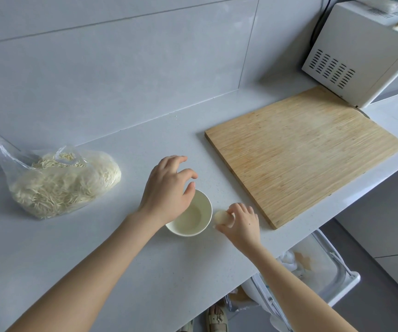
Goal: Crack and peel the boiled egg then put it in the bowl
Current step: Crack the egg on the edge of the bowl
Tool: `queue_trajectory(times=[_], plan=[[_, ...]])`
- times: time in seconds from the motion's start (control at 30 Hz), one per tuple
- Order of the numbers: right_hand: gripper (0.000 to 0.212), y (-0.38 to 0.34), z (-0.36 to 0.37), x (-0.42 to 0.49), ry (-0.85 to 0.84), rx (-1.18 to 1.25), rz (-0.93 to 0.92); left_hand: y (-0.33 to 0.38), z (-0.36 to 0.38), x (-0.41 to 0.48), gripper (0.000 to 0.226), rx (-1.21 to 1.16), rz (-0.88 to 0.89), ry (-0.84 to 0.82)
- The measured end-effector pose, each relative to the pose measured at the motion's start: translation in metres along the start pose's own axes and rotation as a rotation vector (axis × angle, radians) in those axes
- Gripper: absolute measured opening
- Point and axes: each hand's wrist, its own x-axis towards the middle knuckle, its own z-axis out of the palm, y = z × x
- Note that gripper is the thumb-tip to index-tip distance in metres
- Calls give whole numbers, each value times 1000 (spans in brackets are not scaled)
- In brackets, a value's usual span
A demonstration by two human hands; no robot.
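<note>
A pale boiled egg [221, 218] sits in the fingers of my right hand [241, 225], low over the counter just right of the bowl. The small white bowl [205, 207] stands on the grey counter with nothing solid visible inside it. My left hand [168, 188] hovers over the bowl's left rim with fingers spread and curled, holding nothing. Part of the bowl is hidden under that hand. The egg's far side is covered by my right fingers.
A clear bag of pale noodles [59, 183] lies to the left. A wooden cutting board [305, 149] lies to the right, with a white microwave [361, 49] behind it. Below the counter edge is a bin with a liner [313, 267]. A tiled wall backs the counter.
</note>
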Motion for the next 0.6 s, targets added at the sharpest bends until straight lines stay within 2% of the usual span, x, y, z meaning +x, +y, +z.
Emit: queue_trajectory(times=[0.13, 0.23, 0.37, 0.43, 0.6], plan=[[44, -3, -8, -2, -36, 203, 111, 1, 1, -2, 22, -20, -8, -16], [46, -9, -20, -5, -47, 521, 292, 1, 2, -3, 23, -33, -8, -22], [29, -27, -51, 1, -138, 844, 351, 1, 5, -3, 20, -74, -4, -35], [35, -38, -64, 2, -200, 899, 334, 3, 6, -3, 22, -117, -14, -56], [50, -57, -83, 1, -329, 865, 255, 6, 11, -3, 24, -327, -92, -196]])
